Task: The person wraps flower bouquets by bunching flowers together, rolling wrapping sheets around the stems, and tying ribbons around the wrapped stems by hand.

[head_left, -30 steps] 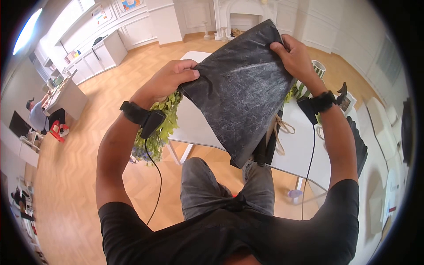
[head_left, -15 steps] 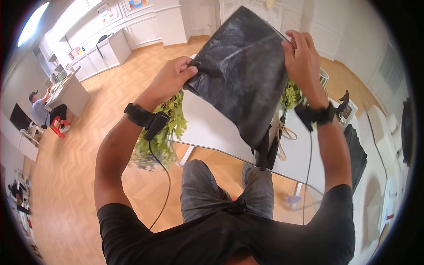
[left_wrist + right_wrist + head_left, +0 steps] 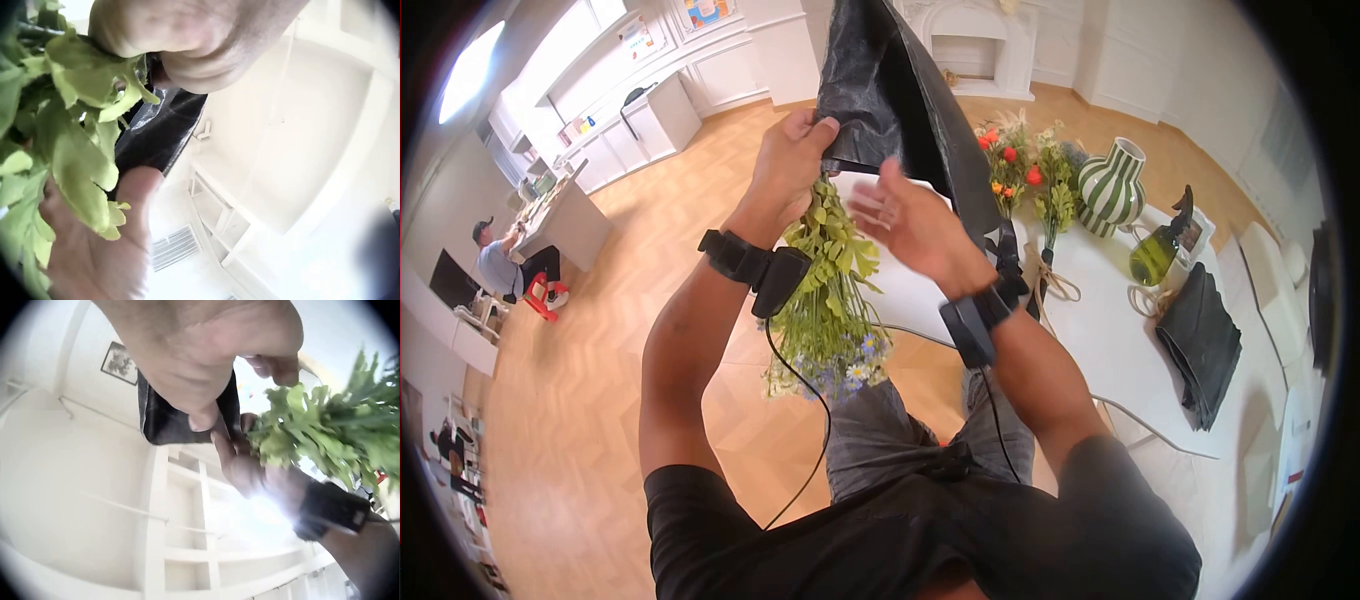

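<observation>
Head cam sits up top, looking down over both arms at the white table (image 3: 1100, 340) and wood floor. The two wrist cams sit super close under each palm, pointing up at wall and ceiling. All three catch the green bunch (image 3: 832, 290) (image 3: 56, 125) (image 3: 325, 437) and black sheet (image 3: 900, 90) (image 3: 159, 131) (image 3: 169, 419).

1. looked like a large open studio or showroom styled as a living room, with a white fireplace (image 3: 975, 45) and panelled white walls.
2. had herringbone wood flooring (image 3: 600, 340) throughout.
3. held a white table (image 3: 1090, 330) set with a striped vase (image 3: 1112, 185), flowers (image 3: 1010, 160) and a green bottle (image 3: 1157, 250).
4. showed a person seated at a desk (image 3: 565, 215) far off, beside white cabinets (image 3: 655, 105).
</observation>
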The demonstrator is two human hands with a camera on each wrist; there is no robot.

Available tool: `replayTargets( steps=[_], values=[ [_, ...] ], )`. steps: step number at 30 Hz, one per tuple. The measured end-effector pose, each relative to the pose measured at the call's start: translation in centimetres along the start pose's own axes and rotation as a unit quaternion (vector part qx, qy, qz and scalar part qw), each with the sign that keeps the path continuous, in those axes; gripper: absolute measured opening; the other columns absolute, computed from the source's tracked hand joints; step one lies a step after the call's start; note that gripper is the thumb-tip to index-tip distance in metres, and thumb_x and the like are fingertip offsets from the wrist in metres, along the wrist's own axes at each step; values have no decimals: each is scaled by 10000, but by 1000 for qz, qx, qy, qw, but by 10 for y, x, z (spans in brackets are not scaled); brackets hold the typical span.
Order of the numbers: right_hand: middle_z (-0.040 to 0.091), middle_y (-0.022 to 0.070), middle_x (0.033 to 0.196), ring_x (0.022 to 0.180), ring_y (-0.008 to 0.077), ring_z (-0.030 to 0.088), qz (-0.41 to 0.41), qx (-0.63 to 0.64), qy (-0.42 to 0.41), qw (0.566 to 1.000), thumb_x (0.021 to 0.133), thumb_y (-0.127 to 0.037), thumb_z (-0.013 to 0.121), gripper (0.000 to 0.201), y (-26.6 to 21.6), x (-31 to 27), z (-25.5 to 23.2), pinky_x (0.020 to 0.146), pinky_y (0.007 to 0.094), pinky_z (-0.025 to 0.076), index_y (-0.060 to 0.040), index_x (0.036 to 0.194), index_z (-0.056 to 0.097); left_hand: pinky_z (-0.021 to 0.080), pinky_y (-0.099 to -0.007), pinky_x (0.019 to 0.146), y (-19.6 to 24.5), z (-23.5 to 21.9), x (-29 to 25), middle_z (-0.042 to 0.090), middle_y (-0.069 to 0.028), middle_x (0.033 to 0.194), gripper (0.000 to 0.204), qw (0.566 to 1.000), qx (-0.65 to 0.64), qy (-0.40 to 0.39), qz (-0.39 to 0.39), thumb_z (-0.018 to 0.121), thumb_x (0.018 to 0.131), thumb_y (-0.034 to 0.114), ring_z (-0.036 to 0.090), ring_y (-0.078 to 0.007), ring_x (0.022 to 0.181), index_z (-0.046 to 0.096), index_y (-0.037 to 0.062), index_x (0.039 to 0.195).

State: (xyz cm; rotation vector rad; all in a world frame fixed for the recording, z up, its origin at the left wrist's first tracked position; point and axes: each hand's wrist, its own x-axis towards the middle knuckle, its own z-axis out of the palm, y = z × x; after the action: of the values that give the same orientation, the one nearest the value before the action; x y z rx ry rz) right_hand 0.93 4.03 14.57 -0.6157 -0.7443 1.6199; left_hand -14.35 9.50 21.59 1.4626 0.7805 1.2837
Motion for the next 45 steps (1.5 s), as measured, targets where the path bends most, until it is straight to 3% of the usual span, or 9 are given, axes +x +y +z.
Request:
replayTargets(
  steps=[7,21,24,27,34,38,41,43,45],
  values=[
    [499,44,716,717,206,577,-50,307,181,933,908,-145,683,143,-9,60,-85,586,312,530,-58,894,570,475,-268,601,-3,-23,-19,633,-21,830,195,997,26,39,-67,589,959,196,572,-102,659,601,11,1020],
    [584,103,687,664,257,685,24,-78,236,968,937,-100,548,150,-60,35,-157,508,319,541,41,890,562,453,-296,582,-23,-83,-5,643,-58,839,207,968,247,23,21,570,950,100,572,-124,698,608,-78,1050],
    [652,141,603,456,226,632,-7,-619,183,764,887,-201,593,295,-94,10,-122,446,327,522,68,769,621,469,-262,688,-20,-93,6,642,-35,883,178,947,320,-13,3,559,957,91,569,-94,778,607,-49,1054],
    [634,132,562,458,203,629,-4,-770,112,628,895,-291,580,389,-138,-6,-98,460,316,521,44,702,622,451,-255,691,-13,-95,15,619,-17,845,167,922,379,-62,-51,561,951,84,546,-90,760,608,-41,1053],
    [648,121,600,514,215,634,50,-826,58,558,898,-306,594,402,-185,-32,-73,528,316,526,41,713,677,450,-344,712,6,-106,41,606,-130,763,206,855,505,-97,76,575,910,123,580,-215,719,602,-39,1033],
    [685,112,926,918,341,629,-483,-753,18,446,939,-272,558,264,-176,-15,-36,824,414,496,-32,943,667,465,-366,749,43,-61,30,626,-168,816,220,799,545,-182,176,571,904,134,600,-273,761,603,-30,1047],
    [661,151,1033,934,343,622,-581,-736,-47,345,939,-222,595,274,-189,12,-16,812,416,493,-55,1155,618,471,-389,778,71,-41,29,633,-197,883,231,749,586,-208,229,567,903,146,603,-332,830,605,-20,1059],
    [659,141,1035,942,340,619,-487,-791,-56,365,944,-213,589,271,-203,13,-9,815,416,493,-57,1165,608,452,-315,718,88,-38,36,571,-123,799,236,776,545,-239,207,561,920,99,508,-168,733,591,-20,1121],
    [656,131,1037,951,337,616,-389,-837,-64,379,949,-204,584,268,-212,16,-2,819,416,494,-58,1174,598,469,-343,736,101,-39,42,615,-167,855,245,750,556,-242,264,573,930,111,572,-247,743,590,-4,1145]
  ],
)
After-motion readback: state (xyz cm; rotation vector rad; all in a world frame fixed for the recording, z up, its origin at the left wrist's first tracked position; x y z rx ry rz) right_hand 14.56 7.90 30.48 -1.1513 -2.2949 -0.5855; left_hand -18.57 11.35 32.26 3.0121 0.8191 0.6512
